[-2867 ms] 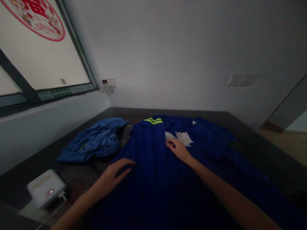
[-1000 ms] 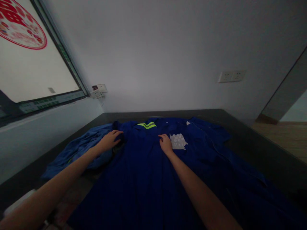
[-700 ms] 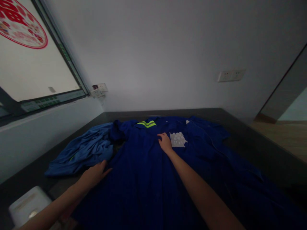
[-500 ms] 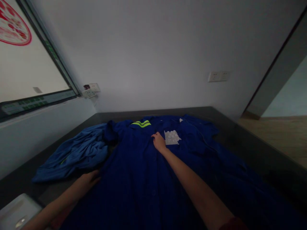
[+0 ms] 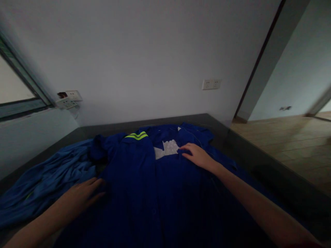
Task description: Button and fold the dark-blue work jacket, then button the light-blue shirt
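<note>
Dark, smooth tabletop (image 5: 230, 142) under royal-blue cloth garment (image 5: 129, 179).
Left hand (image 5: 84, 193) is spread at its left edge; right hand (image 5: 198, 155), spread, beside its white patch (image 5: 170, 147).

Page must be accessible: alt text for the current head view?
Dark-blue garment spread on a dark table; left hand near the garment's left edge, right hand beside its white patch. A crumpled lighter-blue garment lies to the left, pale wall behind.

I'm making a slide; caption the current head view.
Left hand and right hand at a blue work jacket with yellow-green stripes, beside crumpled blue fabric.
</note>
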Available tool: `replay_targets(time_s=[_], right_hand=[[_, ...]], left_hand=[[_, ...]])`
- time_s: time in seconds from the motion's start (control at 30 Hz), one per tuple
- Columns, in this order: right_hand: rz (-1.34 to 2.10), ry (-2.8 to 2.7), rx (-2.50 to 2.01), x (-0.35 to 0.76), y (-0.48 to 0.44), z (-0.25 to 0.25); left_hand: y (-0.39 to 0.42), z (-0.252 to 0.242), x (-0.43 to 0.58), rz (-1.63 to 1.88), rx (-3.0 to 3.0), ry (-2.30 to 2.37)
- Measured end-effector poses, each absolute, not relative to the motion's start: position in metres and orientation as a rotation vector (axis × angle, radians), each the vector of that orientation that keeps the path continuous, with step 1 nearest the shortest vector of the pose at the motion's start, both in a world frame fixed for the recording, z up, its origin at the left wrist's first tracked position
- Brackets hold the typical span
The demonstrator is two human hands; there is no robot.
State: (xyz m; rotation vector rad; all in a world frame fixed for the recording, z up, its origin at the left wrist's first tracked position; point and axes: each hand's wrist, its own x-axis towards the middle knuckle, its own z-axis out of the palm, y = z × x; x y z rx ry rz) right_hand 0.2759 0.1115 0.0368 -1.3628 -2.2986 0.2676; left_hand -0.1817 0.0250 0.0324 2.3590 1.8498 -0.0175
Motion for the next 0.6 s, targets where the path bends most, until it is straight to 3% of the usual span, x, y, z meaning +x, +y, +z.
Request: replay_targets(time_s=[0.13,0.37,0.6], right_hand=[[0.088,-2.025,-1.727,0.378,0.046,0.024],[-0.211,-1.817,-2.231,0.482,-0.044,-0.054],[-0.170,-1.716,-2.394,0.480,-0.060,-0.067]], left_hand=[[0.058,0.050,-0.111,0.007,2.536,1.484],[0.109,0.034,0.017,0.184,2.735,0.971],[0.139,-0.003,0.098,0.244,2.643,1.057]])
